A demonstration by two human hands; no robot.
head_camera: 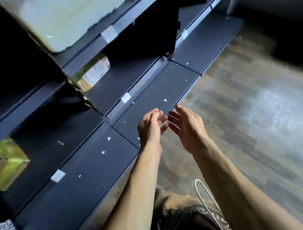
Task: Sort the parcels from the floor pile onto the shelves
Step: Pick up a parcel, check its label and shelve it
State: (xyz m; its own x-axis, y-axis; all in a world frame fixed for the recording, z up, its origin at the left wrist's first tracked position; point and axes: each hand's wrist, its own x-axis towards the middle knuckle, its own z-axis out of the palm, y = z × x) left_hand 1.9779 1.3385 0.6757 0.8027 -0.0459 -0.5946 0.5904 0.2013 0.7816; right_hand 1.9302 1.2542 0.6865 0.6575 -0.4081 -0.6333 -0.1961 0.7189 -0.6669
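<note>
Dark shelving (90, 183) across the left half, running from near left to far right in several tiers. Wood-look floor (254, 109) to the right, bare where visible; no floor pile of parcels in view, so presumably outside the frame. Parcels in sight only on the shelves: a white foam box (72, 14) on a high tier at the far left, a green-taped carton (2, 164) on a lower tier at the near left, a labelled cardboard parcel (93, 72) deeper in on a middle tier, and a black parcel with a QR label (4, 227) at the near-left edge. Left hand (149, 129) and right hand (187, 127) out over the front edge of the lowest tier, palms facing, fingertips almost meeting, fingers loosely spread, holding nothing. White cord (205, 191) looping near the legs. Pale tags (58, 175) on the shelf edges and white scraps (109, 138) strewn over the lowest tier. Likely between parcels, so next a turn toward the pile. For a clean fetch: take one parcel with both hands, read its label before lifting, match it to a shelf tag, slide it fully back from the edge, and mind the cord underfoot.
</note>
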